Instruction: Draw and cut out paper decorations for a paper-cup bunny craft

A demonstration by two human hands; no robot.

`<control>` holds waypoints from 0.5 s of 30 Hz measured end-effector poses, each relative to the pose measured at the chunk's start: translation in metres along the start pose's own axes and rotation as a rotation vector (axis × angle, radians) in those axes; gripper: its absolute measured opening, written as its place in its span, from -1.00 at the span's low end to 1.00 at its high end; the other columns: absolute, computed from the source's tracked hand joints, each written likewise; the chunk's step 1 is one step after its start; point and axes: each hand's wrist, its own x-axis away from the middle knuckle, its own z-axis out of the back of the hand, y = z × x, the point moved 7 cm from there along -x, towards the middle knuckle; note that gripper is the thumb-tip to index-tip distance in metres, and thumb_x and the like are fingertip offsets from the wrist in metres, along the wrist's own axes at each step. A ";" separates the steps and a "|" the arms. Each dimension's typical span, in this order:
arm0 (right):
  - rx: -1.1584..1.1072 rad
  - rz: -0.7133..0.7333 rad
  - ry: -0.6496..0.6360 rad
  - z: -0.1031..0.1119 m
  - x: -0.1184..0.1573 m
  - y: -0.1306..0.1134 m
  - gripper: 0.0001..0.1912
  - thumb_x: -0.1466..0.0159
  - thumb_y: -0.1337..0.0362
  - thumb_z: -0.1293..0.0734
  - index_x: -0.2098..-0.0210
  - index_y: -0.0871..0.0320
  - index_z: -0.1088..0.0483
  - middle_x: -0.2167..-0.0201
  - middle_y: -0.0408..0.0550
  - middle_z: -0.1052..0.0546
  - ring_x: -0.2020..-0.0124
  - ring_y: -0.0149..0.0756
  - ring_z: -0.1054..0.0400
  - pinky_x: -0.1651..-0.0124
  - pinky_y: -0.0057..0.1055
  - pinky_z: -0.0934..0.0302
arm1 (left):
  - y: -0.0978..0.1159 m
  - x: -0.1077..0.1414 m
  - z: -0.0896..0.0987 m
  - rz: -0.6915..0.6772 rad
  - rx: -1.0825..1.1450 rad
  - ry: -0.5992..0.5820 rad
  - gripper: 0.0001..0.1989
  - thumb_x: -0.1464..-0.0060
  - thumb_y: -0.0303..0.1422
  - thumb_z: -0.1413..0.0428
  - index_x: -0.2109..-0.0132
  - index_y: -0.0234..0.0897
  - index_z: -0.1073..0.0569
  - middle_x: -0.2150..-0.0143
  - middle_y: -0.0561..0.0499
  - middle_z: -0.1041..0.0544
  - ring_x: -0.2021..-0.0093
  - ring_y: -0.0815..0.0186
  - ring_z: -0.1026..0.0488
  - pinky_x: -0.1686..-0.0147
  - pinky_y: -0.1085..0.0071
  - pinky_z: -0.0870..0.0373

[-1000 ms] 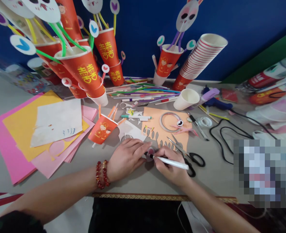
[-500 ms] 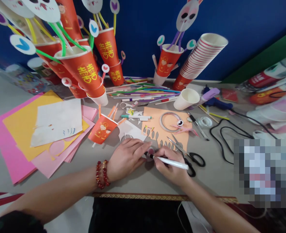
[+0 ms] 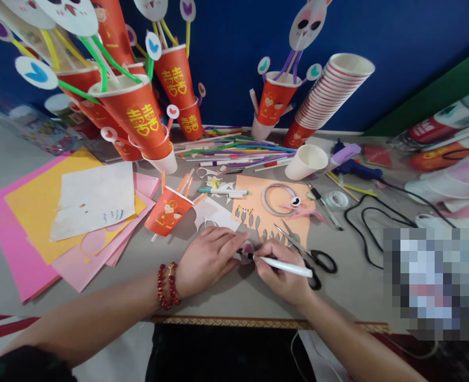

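Tabletop point(image 3: 362, 292): carries work. Left hand point(image 3: 205, 262): fingers together, nearly straight, at left edge of small paper cutout point(image 3: 244, 259); grip hidden, cannot tell. Right hand point(image 3: 284, 285): fingers closed round white marker pen point(image 3: 286, 266), tip at cutout, between hands. Advisable: pin edge flat, stroke lightly, avoid smudging.
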 end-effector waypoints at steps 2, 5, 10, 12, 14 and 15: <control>-0.001 -0.002 -0.008 0.000 0.000 0.000 -0.88 -0.19 0.39 -0.27 0.45 0.08 -0.28 0.62 -0.24 -0.39 0.63 -0.41 -0.27 0.51 -0.48 -0.17 | 0.000 0.000 0.000 -0.001 0.003 -0.002 -0.55 -0.24 -0.33 -0.08 -0.21 -0.36 -0.22 0.06 -0.16 -0.54 0.03 0.11 -0.43 0.07 0.15 -0.35; -0.003 -0.006 -0.035 -0.002 0.000 0.001 -0.89 -0.19 0.39 -0.28 0.44 0.09 -0.29 0.58 -0.21 -0.44 0.61 -0.41 -0.30 0.49 -0.48 -0.18 | 0.000 0.000 0.000 -0.002 0.003 -0.003 -0.56 -0.25 -0.33 -0.06 -0.22 -0.35 -0.21 0.07 -0.16 -0.54 0.03 0.11 -0.43 0.07 0.15 -0.35; -0.021 0.002 -0.002 0.000 0.000 0.000 -0.89 -0.19 0.41 -0.27 0.44 0.09 -0.29 0.58 -0.22 -0.42 0.61 -0.43 -0.27 0.50 -0.49 -0.16 | -0.001 0.001 -0.001 -0.001 0.000 -0.005 -0.54 -0.24 -0.32 -0.07 -0.22 -0.35 -0.20 0.05 -0.16 -0.53 0.02 0.11 -0.43 0.06 0.15 -0.34; -0.027 0.000 0.013 0.001 0.000 0.000 -0.88 -0.19 0.41 -0.26 0.45 0.10 -0.28 0.59 -0.22 -0.39 0.62 -0.43 -0.24 0.52 -0.49 -0.14 | -0.001 0.001 -0.001 0.000 -0.002 -0.005 -0.54 -0.24 -0.32 -0.07 -0.22 -0.35 -0.20 0.05 -0.16 -0.53 0.01 0.11 -0.43 0.05 0.15 -0.34; -0.027 -0.001 0.005 0.000 0.000 0.000 -0.89 -0.19 0.41 -0.26 0.45 0.10 -0.28 0.60 -0.23 -0.38 0.63 -0.43 -0.23 0.52 -0.49 -0.14 | -0.001 0.001 -0.001 -0.001 -0.005 -0.002 -0.55 -0.24 -0.33 -0.07 -0.22 -0.35 -0.20 0.05 -0.17 -0.53 0.02 0.11 -0.43 0.05 0.14 -0.34; -0.025 0.001 -0.003 0.000 0.000 0.000 -0.89 -0.19 0.40 -0.26 0.45 0.10 -0.29 0.60 -0.23 -0.37 0.63 -0.43 -0.23 0.52 -0.49 -0.14 | 0.000 0.001 -0.001 -0.001 -0.005 -0.003 -0.55 -0.25 -0.32 -0.06 -0.22 -0.35 -0.20 0.06 -0.17 -0.53 0.02 0.12 -0.43 0.05 0.15 -0.35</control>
